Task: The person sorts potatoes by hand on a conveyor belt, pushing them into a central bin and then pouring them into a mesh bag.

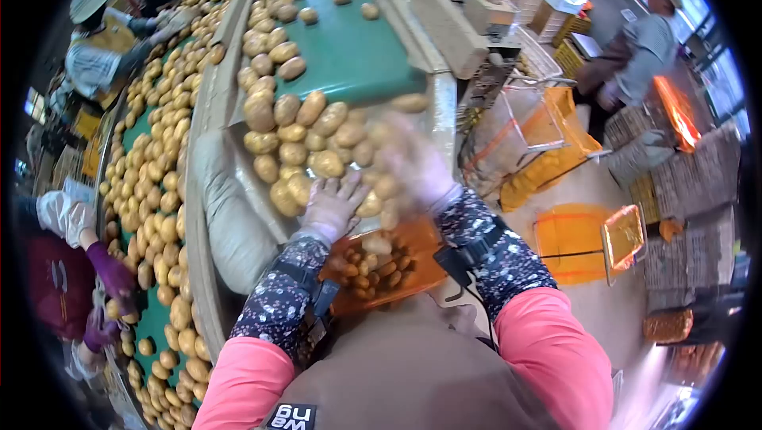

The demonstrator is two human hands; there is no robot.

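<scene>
Both arms reach forward in dark flowery sleeves over pink, with a black strap on each forearm. Left hand (333, 206) is gloved, palm down, fingers spread wide. Right hand (414, 167) sits just ahead of it, too blurry to tell how the fingers are.

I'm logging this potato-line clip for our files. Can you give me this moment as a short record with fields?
Centre: green belt bringing potatoes to a heap at its near end
Left: left hand, gloved, fingers spread flat on the heap
Right: right hand, blurred, over the heap's right edge; grip cannot be told
Below: orange bag under both hands, potatoes inside
Far left: second belt crowded with potatoes, workers beside it
Far right: person in a hat, standing apart
</scene>
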